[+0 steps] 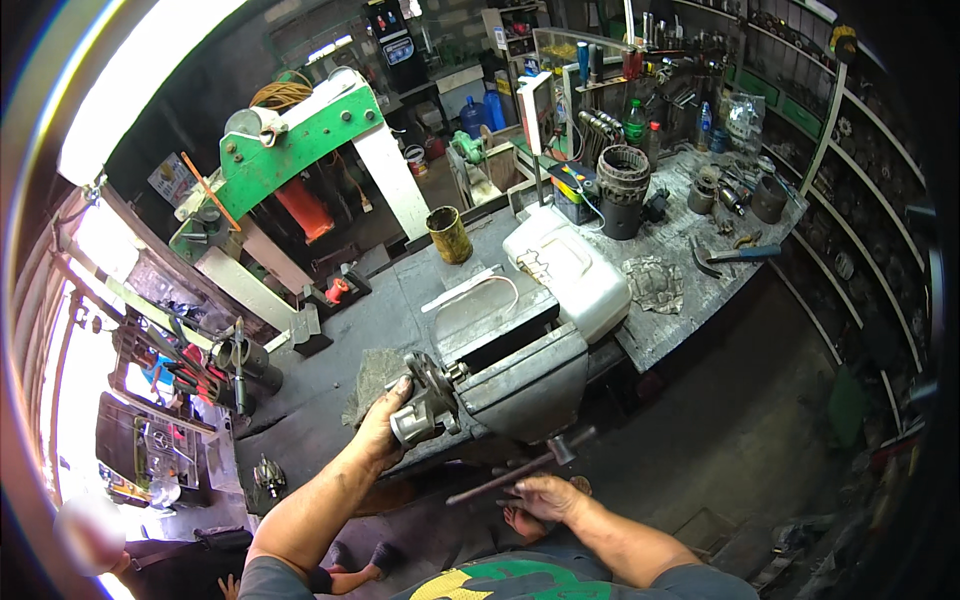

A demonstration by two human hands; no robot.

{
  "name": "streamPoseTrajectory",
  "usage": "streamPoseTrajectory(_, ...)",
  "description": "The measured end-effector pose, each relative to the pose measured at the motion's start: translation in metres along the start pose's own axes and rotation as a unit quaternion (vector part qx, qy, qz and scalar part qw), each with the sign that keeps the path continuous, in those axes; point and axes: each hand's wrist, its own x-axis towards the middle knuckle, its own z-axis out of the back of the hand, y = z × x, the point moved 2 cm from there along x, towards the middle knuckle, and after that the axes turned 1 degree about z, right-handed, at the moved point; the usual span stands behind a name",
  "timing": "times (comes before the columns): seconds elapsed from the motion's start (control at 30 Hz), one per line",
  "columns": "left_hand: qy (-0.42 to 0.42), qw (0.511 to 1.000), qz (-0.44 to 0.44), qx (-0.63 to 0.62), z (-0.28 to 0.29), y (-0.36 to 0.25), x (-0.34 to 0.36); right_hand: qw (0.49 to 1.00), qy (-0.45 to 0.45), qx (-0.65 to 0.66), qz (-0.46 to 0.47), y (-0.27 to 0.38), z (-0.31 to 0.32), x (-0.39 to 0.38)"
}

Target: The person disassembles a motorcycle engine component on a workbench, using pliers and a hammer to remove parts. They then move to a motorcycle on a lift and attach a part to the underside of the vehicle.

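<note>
My left hand [382, 425] is closed round a grey cast-metal housing [425, 415] with a flange and a small toothed shaft end. It holds this housing at the left end of a big bench vise [530, 385], whose jaws stand apart with a dark gap between them. I cannot tell whether the jaws touch the part. Below the vise, my right hand [548, 497] has its fingers curled at the sliding bar of the vise handle [515, 478]. Part of that grip is hidden.
A white plastic jerrycan [575, 275] stands behind the vise, near a rusty can [449, 238]. Farther right lie a hammer [745, 254] and a dark ribbed cylinder [622, 195]. A green press frame [290, 150] rises at back left. Another person [180, 565] is at lower left.
</note>
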Motion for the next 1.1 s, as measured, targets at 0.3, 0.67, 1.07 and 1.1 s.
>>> streamPoseTrajectory(0.3, 0.008, 1.0, -0.018, -0.013, -0.006, 0.0, 0.001, 0.99, -0.006, 0.135, -0.047, 0.009, -0.127, -0.011)
streamPoseTrajectory(0.67, 0.049, 0.999, -0.001, -0.004, 0.009, 0.004, 0.009, 0.545, -0.244, -0.785, 0.167, 0.215, -0.012, -0.105)
streamPoseTrajectory(1.07, 0.016, 1.0, -0.003, -0.015, -0.011, -0.004, -0.005, 0.76, -0.254, -0.599, -0.015, -0.02, 0.013, 0.035)
streamPoseTrajectory(1.1, -0.004, 1.0, 0.008, -0.023, -0.01, -0.005, -0.004, 0.722, -0.314, -0.616, -0.021, -0.006, 0.028, 0.033)
